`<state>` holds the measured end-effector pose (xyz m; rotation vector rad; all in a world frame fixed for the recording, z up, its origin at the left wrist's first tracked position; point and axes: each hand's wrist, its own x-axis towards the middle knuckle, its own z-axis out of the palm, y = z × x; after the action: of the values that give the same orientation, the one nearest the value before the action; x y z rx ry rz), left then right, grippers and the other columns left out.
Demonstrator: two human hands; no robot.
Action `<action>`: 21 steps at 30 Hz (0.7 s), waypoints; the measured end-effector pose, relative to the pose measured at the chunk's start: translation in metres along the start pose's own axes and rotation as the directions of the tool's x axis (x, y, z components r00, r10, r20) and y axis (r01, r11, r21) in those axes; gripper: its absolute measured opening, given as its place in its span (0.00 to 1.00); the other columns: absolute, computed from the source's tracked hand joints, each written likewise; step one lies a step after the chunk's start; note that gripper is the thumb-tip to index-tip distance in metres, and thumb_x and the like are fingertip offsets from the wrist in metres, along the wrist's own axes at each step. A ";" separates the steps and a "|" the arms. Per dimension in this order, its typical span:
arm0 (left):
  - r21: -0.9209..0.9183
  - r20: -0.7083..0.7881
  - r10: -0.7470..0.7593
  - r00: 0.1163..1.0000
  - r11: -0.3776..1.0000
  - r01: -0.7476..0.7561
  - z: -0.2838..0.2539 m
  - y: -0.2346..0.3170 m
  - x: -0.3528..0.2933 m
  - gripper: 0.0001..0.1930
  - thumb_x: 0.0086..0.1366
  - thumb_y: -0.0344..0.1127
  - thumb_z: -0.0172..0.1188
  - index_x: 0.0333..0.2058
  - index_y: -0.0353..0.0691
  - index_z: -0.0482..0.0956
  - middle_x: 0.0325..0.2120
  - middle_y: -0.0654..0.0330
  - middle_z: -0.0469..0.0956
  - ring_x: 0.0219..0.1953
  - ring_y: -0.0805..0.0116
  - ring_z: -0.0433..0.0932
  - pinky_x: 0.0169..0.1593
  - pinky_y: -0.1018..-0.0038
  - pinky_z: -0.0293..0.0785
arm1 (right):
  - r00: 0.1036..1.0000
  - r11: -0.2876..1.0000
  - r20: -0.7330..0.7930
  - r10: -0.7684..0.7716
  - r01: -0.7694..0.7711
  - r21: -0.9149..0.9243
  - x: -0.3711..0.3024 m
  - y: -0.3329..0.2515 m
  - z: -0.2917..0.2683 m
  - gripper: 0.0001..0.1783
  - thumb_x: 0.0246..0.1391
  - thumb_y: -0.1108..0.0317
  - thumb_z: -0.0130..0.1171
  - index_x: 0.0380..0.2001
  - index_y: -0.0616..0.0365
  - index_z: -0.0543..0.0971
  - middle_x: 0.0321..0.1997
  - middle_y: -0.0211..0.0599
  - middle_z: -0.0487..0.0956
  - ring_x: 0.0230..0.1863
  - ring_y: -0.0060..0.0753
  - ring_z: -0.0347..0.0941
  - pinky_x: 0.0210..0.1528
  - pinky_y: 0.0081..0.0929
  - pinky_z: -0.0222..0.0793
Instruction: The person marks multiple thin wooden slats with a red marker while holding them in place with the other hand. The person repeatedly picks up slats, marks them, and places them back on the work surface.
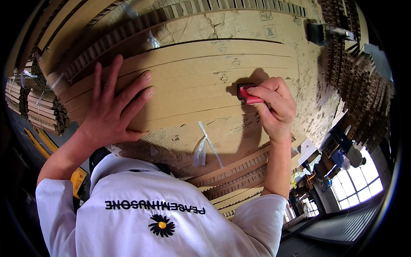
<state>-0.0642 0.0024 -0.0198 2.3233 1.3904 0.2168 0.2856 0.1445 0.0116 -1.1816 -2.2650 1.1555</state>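
- Over at lower right, a paned window (359,180) blazes bright white!
- And to its left, a smaller window (311,208) glows too.
- Just below, a ribbed grey panel (338,227) catches light.
- Far left now, yellow bars (37,144) stand out against dark floor (19,128).

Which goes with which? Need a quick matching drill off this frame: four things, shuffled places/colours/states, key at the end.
Things
1. Left hand
2. Right hand
3. Shirt
4. Window

Matches
A. white, with a black-petalled flower
B. gripping the red block
C. bright, toward the picture's lower right
D. fingers spread over the cardboard strips

Pairs: 1-D, 2-B, 3-A, 4-C
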 end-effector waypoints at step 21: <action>0.069 0.044 0.017 0.999 0.997 -0.020 0.001 0.000 0.003 0.49 0.40 0.58 0.74 0.60 0.41 0.69 0.68 0.49 0.60 0.69 0.20 0.49 0.63 0.21 0.41 | 0.991 0.990 0.028 -0.133 0.134 -0.035 0.013 0.010 0.000 0.09 0.45 0.71 0.71 0.33 0.60 0.85 0.27 0.36 0.77 0.27 0.32 0.75 0.26 0.25 0.67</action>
<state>-0.0626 0.0045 -0.0206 2.3838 1.3760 0.1251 0.2830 0.1578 0.0029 -1.0165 -2.3538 1.0892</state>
